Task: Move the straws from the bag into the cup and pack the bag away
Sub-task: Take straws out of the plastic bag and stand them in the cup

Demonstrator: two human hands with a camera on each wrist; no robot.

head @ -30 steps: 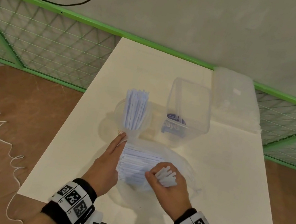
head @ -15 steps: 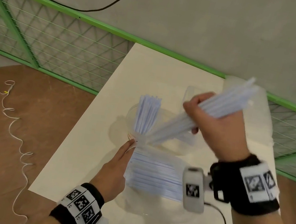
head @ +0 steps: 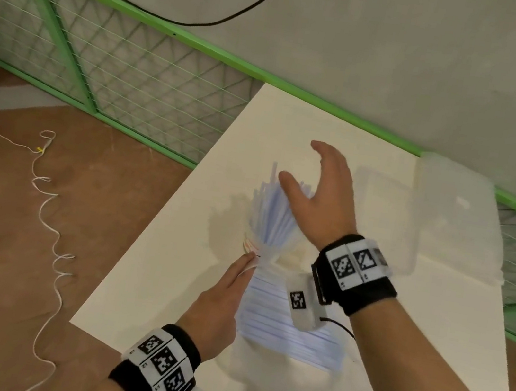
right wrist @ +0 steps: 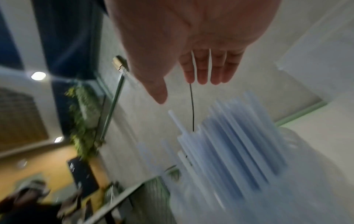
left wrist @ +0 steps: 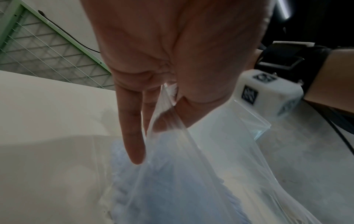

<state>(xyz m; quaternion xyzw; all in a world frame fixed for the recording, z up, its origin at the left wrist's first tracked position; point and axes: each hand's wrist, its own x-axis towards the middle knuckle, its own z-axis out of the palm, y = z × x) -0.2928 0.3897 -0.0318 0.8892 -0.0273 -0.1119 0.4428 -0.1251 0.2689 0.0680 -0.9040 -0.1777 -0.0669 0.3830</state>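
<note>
Pale blue straws [head: 275, 213] stand fanned in a clear cup [head: 251, 240] on the white table [head: 152, 280]. My right hand [head: 302, 165] hovers open just above their tops, fingers straight and holding nothing; the right wrist view shows the straws [right wrist: 229, 144] below my right hand [right wrist: 178, 91]. Toward me lies the clear bag [head: 293, 326] with several straws still inside. My left hand [head: 248, 261] pinches the bag's left edge beside the cup. In the left wrist view the bag film [left wrist: 182, 166] runs between thumb and fingers of my left hand [left wrist: 153, 121].
A clear plastic box [head: 382, 215] stands right of the cup, partly behind my right wrist. Its lid [head: 455, 220] lies at the table's far right corner. A green mesh fence [head: 121, 48] runs behind the table. A white cord [head: 47, 195] trails on the floor at left.
My right hand lifted a bundle of straws out of the bag, carried it to the cup and let go. It now hangs open above the cup. The left hand stayed on the bag.
</note>
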